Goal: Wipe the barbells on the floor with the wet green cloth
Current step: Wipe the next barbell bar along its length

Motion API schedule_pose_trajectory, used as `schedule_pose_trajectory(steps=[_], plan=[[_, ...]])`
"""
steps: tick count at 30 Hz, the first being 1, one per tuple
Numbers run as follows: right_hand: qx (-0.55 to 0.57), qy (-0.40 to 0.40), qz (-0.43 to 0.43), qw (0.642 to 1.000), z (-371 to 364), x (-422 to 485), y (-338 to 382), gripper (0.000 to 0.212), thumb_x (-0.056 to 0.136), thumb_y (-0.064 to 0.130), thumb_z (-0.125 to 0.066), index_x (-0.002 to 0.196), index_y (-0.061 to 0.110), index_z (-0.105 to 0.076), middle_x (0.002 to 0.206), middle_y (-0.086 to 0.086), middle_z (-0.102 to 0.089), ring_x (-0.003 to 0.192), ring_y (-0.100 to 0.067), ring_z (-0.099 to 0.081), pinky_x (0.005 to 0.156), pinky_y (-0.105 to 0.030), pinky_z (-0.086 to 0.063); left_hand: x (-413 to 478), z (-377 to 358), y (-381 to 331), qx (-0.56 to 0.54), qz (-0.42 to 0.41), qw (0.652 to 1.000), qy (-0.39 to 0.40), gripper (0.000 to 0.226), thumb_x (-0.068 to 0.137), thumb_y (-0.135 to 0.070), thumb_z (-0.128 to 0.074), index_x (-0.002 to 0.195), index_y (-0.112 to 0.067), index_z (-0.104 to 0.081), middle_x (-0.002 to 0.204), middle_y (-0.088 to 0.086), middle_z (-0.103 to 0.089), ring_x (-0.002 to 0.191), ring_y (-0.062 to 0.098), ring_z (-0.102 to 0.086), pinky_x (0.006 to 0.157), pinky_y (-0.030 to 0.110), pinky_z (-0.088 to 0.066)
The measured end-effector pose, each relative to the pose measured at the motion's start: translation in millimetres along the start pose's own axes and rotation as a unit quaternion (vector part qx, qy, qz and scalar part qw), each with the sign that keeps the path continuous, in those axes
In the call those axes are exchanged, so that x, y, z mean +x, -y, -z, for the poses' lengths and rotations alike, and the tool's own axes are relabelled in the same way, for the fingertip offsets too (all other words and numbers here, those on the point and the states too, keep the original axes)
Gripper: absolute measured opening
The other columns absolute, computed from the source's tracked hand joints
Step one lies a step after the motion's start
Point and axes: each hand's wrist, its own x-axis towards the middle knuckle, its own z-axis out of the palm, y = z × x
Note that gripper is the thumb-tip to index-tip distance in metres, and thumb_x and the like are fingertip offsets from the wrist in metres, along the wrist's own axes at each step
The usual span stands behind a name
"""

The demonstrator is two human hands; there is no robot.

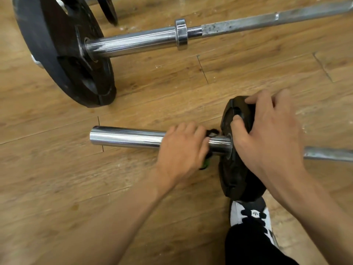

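Barbell nearest me on the floor looks mid-wipe: left hand wraps the green cloth round its shiny end, right hand grips the small plate, and the grubby far bar probably still needs doing.

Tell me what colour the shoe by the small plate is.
The shoe is white with black laces, seen in the head view.

No lettering reads on the small plate your right hand grips; below those fingers, your shoe bears a small dark trefoil logo on its white tongue.
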Motion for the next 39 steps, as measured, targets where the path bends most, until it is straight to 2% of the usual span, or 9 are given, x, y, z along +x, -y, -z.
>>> schedule_pose_trajectory(steps=[3,6,10,15,19,23,31,35,39], plan=[[0.006,0.006,-0.002,1.000,1,2,0,0.036,0.092,0.035,-0.061,0.117,0.010,-0.054,0.107,-0.004,-0.033,0.082,-0.028,-0.039,0.071,-0.037,-0.030,-12,21,70,0.049,0.070,0.996,0.029,0.036,0.104,-0.039,-0.034,0.085,-0.019,-0.057,0.081,0.006,-0.062,0.072,0.034,-0.060,0.065,0.039,-0.039],[0.009,0.010,0.002,1.000,1,4,-1,0.036,0.092,0.036,-0.060,0.117,0.011,-0.053,0.107,-0.005,-0.033,0.084,-0.029,-0.041,0.071,-0.038,-0.034,-35,44,125,0.075,0.100,0.991,0.050,0.034,0.104,-0.038,-0.028,0.083,-0.022,-0.049,0.078,0.001,-0.055,0.072,0.032,-0.055,0.070,0.040,-0.033],[0.012,0.007,0.004,1.000,1,4,-3,0.035,0.092,0.035,-0.060,0.114,0.009,-0.053,0.106,-0.006,-0.034,0.083,-0.030,-0.042,0.071,-0.038,-0.034,-37,49,133,0.087,0.172,0.981,0.028,0.040,0.104,-0.036,-0.027,0.078,-0.019,-0.051,0.075,0.000,-0.053,0.071,0.031,-0.053,0.072,0.042,-0.032],[0.012,-0.014,0.024,1.000,-2,7,-4,0.032,0.097,0.037,-0.051,0.110,0.008,-0.054,0.102,-0.007,-0.036,0.081,-0.032,-0.045,0.069,-0.040,-0.037,1,13,25,0.040,0.034,0.997,0.050,0.037,0.103,-0.035,-0.032,0.093,-0.017,-0.062,0.090,0.009,-0.063,0.081,0.035,-0.059,0.076,0.045,-0.040],[0.026,-0.036,0.020,0.999,-2,5,-8,0.035,0.103,0.040,-0.035,0.107,0.011,-0.055,0.102,-0.004,-0.036,0.078,-0.026,-0.042,0.068,-0.037,-0.034,22,-17,-54,-0.012,-0.012,1.000,0.015,0.027,0.099,-0.034,-0.044,0.098,-0.012,-0.060,0.093,0.010,-0.057,0.081,0.033,-0.051,0.074,0.044,-0.037],[0.024,-0.036,0.030,0.999,-1,0,-9,0.032,0.106,0.036,-0.035,0.106,0.012,-0.055,0.101,-0.004,-0.036,0.076,-0.026,-0.043,0.066,-0.038,-0.035,7,-4,-13,0.039,-0.051,0.998,0.025,0.031,0.102,-0.036,-0.041,0.105,-0.012,-0.061,0.098,0.009,-0.059,0.084,0.031,-0.053,0.075,0.044,-0.040],[0.053,-0.021,0.028,0.998,0,-5,-10,0.032,0.104,0.038,-0.039,0.112,0.012,-0.055,0.105,-0.009,-0.042,0.078,-0.031,-0.050,0.065,-0.043,-0.046,-54,60,151,0.052,0.099,0.991,0.075,0.042,0.104,-0.039,-0.028,0.095,-0.012,-0.058,0.088,0.006,-0.054,0.076,0.032,-0.052,0.070,0.045,-0.043],[0.054,-0.013,0.022,0.998,-1,-4,-12,0.028,0.103,0.034,-0.047,0.114,0.011,-0.057,0.107,-0.009,-0.041,0.082,-0.033,-0.051,0.068,-0.042,-0.043,-49,53,139,0.055,0.129,0.989,0.047,0.039,0.103,-0.036,-0.031,0.090,-0.011,-0.058,0.086,0.009,-0.056,0.074,0.033,-0.053,0.068,0.047,-0.045],[0.047,-0.005,0.019,0.999,0,0,-12,0.028,0.102,0.035,-0.050,0.115,0.011,-0.057,0.106,-0.008,-0.040,0.081,-0.033,-0.051,0.069,-0.044,-0.046,-28,34,91,0.041,0.064,0.996,0.046,0.040,0.105,-0.042,-0.033,0.098,-0.014,-0.061,0.092,0.005,-0.060,0.078,0.029,-0.057,0.067,0.043,-0.049]])
